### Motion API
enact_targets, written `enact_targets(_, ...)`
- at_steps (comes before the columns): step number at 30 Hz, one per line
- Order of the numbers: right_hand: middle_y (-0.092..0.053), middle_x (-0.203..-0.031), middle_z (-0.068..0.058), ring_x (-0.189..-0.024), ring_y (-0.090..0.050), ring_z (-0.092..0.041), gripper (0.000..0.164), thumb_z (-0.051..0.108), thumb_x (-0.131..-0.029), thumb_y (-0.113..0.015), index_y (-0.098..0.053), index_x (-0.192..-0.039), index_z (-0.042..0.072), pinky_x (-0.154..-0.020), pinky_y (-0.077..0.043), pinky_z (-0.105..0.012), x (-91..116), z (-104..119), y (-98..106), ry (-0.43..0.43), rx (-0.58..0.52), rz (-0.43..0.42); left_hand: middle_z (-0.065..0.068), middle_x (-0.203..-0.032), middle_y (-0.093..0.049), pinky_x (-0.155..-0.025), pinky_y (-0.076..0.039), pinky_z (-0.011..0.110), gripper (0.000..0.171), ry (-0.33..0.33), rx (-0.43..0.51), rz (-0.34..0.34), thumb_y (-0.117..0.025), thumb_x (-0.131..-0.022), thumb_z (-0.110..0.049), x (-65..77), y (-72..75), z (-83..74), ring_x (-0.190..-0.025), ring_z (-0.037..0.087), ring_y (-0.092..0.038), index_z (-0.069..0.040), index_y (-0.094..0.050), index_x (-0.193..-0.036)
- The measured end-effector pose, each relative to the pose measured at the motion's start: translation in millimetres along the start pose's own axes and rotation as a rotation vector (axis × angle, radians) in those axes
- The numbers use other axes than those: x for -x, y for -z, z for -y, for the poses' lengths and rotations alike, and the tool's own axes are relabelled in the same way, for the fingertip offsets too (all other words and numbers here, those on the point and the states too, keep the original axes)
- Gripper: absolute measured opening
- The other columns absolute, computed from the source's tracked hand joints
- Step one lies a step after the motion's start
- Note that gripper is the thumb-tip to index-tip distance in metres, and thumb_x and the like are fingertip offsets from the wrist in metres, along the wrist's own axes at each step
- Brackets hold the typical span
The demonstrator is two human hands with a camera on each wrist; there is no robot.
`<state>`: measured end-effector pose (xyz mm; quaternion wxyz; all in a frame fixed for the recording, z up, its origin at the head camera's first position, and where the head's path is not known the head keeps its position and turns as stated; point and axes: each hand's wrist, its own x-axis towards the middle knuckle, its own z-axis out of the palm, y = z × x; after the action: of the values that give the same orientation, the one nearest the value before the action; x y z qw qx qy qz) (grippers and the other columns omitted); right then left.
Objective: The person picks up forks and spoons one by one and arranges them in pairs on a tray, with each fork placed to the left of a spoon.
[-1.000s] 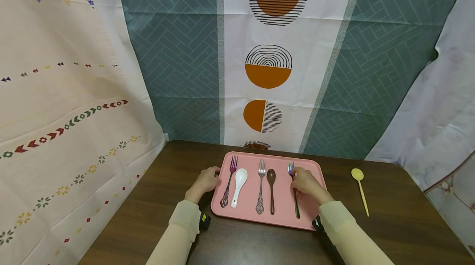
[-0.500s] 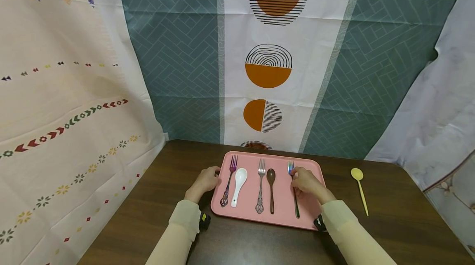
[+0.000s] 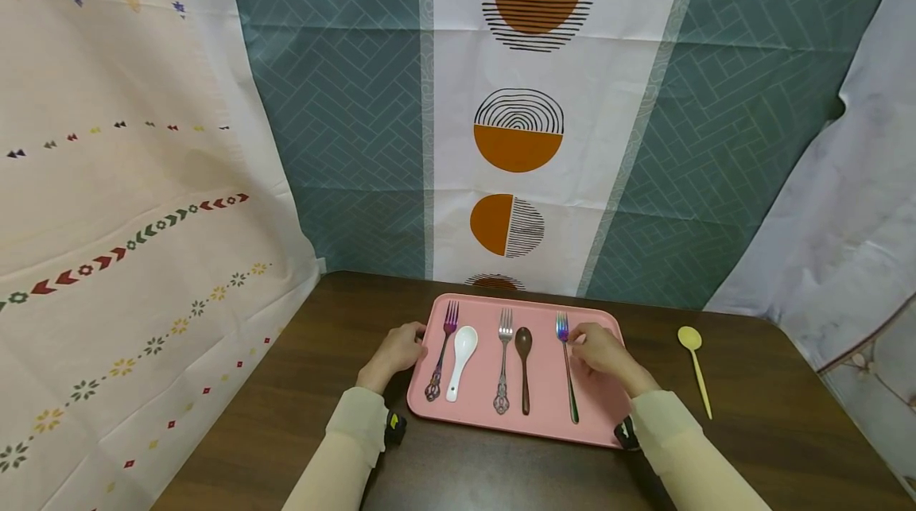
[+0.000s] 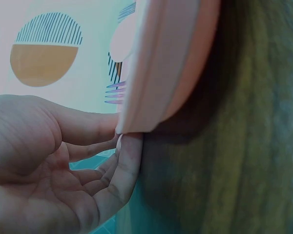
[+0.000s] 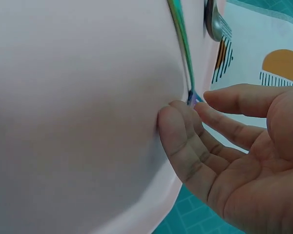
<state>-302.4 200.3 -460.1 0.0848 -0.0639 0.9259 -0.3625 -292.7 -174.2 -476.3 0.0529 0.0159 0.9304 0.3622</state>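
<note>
My left hand [image 3: 401,348] pinches the left rim of the pink tray [image 3: 472,414], thumb on the rim and fingers at its underside in the left wrist view. Just right of the rainbow-coloured fork [image 3: 570,384], my right hand [image 3: 601,348] hovers over the tray with loosely bent fingers. Nothing lies between its thumb and fingers [image 5: 173,129] in the right wrist view. That fork lies flat, tines away from me. Left of it lie a brown spoon [image 3: 524,344], a silver fork [image 3: 502,384], a white spoon [image 3: 463,348] and a purple fork [image 3: 449,316].
A yellow spoon [image 3: 690,338] lies on the dark wooden table [image 3: 773,408], right of the tray. Behind the table hangs a patterned green and white cloth [image 3: 358,137]. Pale cloths hang at both sides.
My right hand has let go of the rainbow-coloured fork and moved slightly right, off it. The fork stays in its place on the tray. My left hand has kept its hold on the rim.
</note>
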Motion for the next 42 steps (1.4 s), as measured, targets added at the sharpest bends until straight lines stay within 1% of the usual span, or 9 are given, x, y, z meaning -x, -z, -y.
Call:
enact_targets(3, -0.060, -0.064, -0.011, -0.049, -0.060, -0.019, 0.027, -0.001, -0.092, -0.055, -0.065, -0.116, -0.010, -0.048, -0.054, -0.035, 1.2, -3.0, 0.9, 0.005, -0.012, -0.008, 0.019, -0.111, -0.066, -0.092, -0.055, 0.050, 0.042, 0.000, -0.001, 0.000, -0.066, -0.096, -0.004, 0.4, 0.4, -0.1, -0.091, 0.029, -0.061, 0.006, -0.059, -0.137)
enact_targets(9, -0.061, -0.065, -0.013, -0.051, -0.061, -0.021, 0.023, 0.002, -0.098, -0.057, -0.064, -0.115, -0.012, -0.052, -0.054, -0.037, 4.7, -2.3, 8.3, 0.044, -0.010, -0.010, 0.018, -0.113, -0.066, -0.092, -0.055, 0.050, 0.042, 0.004, -0.005, -0.004, -0.066, -0.097, -0.005, -0.5, -1.0, 0.5, -0.092, 0.028, -0.061, 0.005, -0.060, -0.138)
enact_targets(15, -0.064, -0.071, -0.015, -0.056, -0.064, -0.024, 0.026, 0.005, -0.100, -0.060, -0.063, -0.119, -0.011, -0.057, -0.055, -0.039, 7.2, -3.6, 18.1, 0.024, 0.023, -0.038, 0.017, -0.109, -0.067, -0.089, -0.056, 0.048, 0.042, 0.001, -0.002, -0.001, -0.066, -0.097, -0.004, -1.3, 0.2, -0.1, -0.091, 0.027, -0.061, 0.005, -0.060, -0.137)
enact_targets(18, -0.065, -0.076, -0.016, -0.058, -0.065, -0.025, 0.027, 0.004, -0.099, -0.060, -0.064, -0.120, -0.011, -0.057, -0.055, -0.039, 7.1, -5.4, 22.1, 0.021, 0.035, -0.051, 0.016, -0.106, -0.066, -0.087, -0.056, 0.046, 0.041, -0.006, -0.005, -0.002, -0.065, -0.097, -0.004, -1.6, 0.7, -0.4, -0.089, 0.027, -0.061, 0.006, -0.060, -0.137)
enact_targets(22, -0.067, -0.080, -0.018, -0.060, -0.065, -0.026, 0.029, 0.002, -0.096, -0.059, -0.065, -0.121, -0.011, -0.057, -0.056, -0.040, 5.5, -10.0, 28.3, 0.032, 0.040, -0.062, 0.016, -0.107, -0.066, -0.088, -0.056, 0.047, 0.041, -0.003, -0.004, -0.002, -0.065, -0.097, -0.004, -1.8, -0.1, 0.0, -0.089, 0.027, -0.061, 0.005, -0.060, -0.137)
enact_targets(27, -0.066, -0.085, -0.020, -0.064, -0.065, -0.026, 0.033, 0.002, -0.094, -0.058, -0.063, -0.124, -0.012, -0.058, -0.057, -0.039, 4.6, -16.5, 36.6, 0.016, 0.001, -0.058, 0.016, -0.108, -0.067, -0.090, -0.055, 0.049, 0.042, 0.003, 0.006, 0.000, -0.065, -0.097, -0.005, -2.2, -1.2, 1.9, -0.090, 0.027, -0.061, 0.005, -0.060, -0.137)
enact_targets(30, -0.066, -0.085, -0.020, -0.066, -0.066, -0.027, 0.034, 0.003, -0.094, -0.059, -0.063, -0.125, -0.010, -0.058, -0.057, -0.039, 4.8, -20.5, 40.4, -0.004, -0.016, -0.058, 0.016, -0.106, -0.066, -0.087, -0.056, 0.047, 0.042, 0.001, 0.007, 0.000, -0.065, -0.097, -0.005, -2.3, -1.2, 2.3, -0.089, 0.027, -0.061, 0.005, -0.060, -0.138)
enact_targets(34, -0.066, -0.087, -0.021, -0.069, -0.067, -0.027, 0.036, 0.002, -0.092, -0.059, -0.063, -0.125, -0.011, -0.060, -0.057, -0.040, 5.4, -25.8, 44.4, -0.004, -0.020, -0.067, 0.015, -0.104, -0.066, -0.085, -0.056, 0.046, 0.042, 0.005, 0.009, 0.003, -0.066, -0.097, -0.005, -1.3, -0.8, 1.4, -0.088, 0.026, -0.061, 0.005, -0.060, -0.138)
enact_targets(42, -0.064, -0.087, -0.021, -0.062, -0.062, -0.024, 0.037, 0.000, -0.093, -0.056, -0.060, -0.127, -0.015, -0.056, -0.057, -0.039, 8.4, -37.0, 53.9, 0.010, -0.062, -0.077, 0.015, -0.104, -0.066, -0.086, -0.056, 0.046, 0.041, 0.007, 0.008, 0.002, -0.065, -0.097, -0.004, -1.7, -0.8, 0.6, -0.088, 0.027, -0.061, 0.005, -0.060, -0.137)
